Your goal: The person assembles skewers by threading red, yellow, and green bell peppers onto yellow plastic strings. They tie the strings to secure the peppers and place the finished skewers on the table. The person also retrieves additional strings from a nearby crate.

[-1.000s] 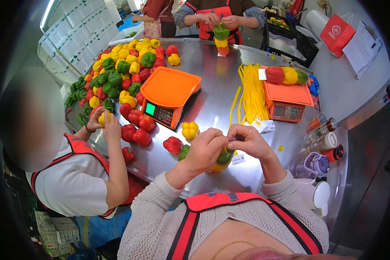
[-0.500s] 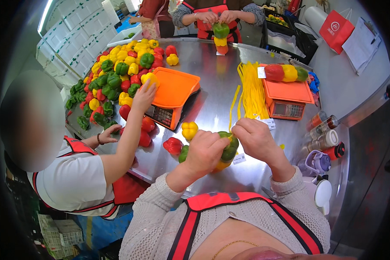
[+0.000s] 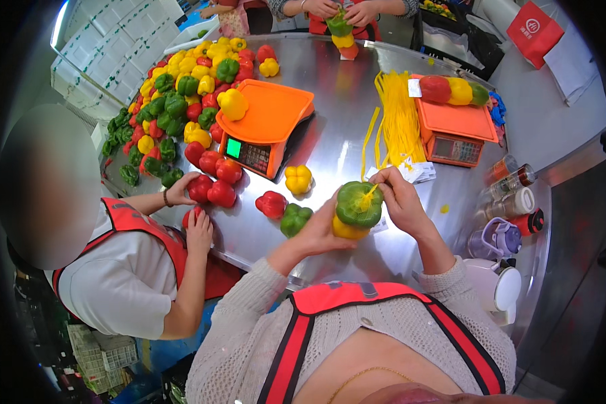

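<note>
My left hand (image 3: 322,232) is wrapped around the side of a stack of bell peppers, a green bell pepper (image 3: 359,207) on top and a yellow bell pepper (image 3: 349,231) under it. Anything lower is hidden. A knotted yellow strip (image 3: 366,198) lies over the green one's stem end. Beside it my right hand (image 3: 402,204) has its fingers closed, pinching the strip's end. Just left of my hands lie a loose green bell pepper (image 3: 295,220), a red bell pepper (image 3: 271,205) and a yellow bell pepper (image 3: 298,180).
A bundle of yellow strips (image 3: 400,121) lies ahead, left of an orange scale (image 3: 449,124) bearing a pepper stack. Another orange scale (image 3: 276,111) holds one yellow pepper. Far left is a pepper heap (image 3: 175,108); bottles and a purple-lidded cup (image 3: 495,239) stand right. Co-workers handle peppers left and opposite.
My left hand has gone from pinching at the stem end to gripping the stack's side. The left co-worker released the yellow pepper onto the scale and now touches red ones. The view has tilted down.
</note>
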A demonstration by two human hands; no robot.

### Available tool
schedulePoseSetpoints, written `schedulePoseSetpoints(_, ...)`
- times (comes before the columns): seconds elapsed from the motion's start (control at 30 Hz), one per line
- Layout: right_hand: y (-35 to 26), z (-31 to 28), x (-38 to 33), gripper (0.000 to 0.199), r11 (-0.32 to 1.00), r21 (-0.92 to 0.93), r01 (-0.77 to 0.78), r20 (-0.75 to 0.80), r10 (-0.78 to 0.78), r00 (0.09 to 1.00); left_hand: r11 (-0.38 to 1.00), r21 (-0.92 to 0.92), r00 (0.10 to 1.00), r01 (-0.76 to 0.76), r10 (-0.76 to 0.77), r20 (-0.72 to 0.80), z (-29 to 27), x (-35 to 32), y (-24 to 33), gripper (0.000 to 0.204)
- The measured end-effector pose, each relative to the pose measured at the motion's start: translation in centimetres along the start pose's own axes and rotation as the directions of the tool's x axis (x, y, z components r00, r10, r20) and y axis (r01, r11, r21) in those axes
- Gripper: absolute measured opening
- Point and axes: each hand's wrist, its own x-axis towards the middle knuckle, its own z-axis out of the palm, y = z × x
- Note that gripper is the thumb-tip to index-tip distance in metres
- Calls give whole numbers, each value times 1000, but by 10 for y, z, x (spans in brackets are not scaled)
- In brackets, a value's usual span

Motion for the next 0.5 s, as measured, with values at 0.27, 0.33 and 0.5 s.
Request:
schedulePoseSetpoints(0.27, 39, 9, -11, 10, 945, 187, -267, -120, 292, 949, 972, -40, 970, 230, -232, -69, 4, 12, -5, 83)
schedulePoseSetpoints(0.33, 49, 17, -23, 13, 890, 280, -359, -36, 383, 923, 923, -298, 949, 245, -290, -119, 0, 15, -24, 77)
schedulePoseSetpoints(0.5, 78, 35, -61, 41, 792, 294, -535, 171, 507, 845, 852, -461, 906, 248, -373, -201, -12, 35, -24, 59)
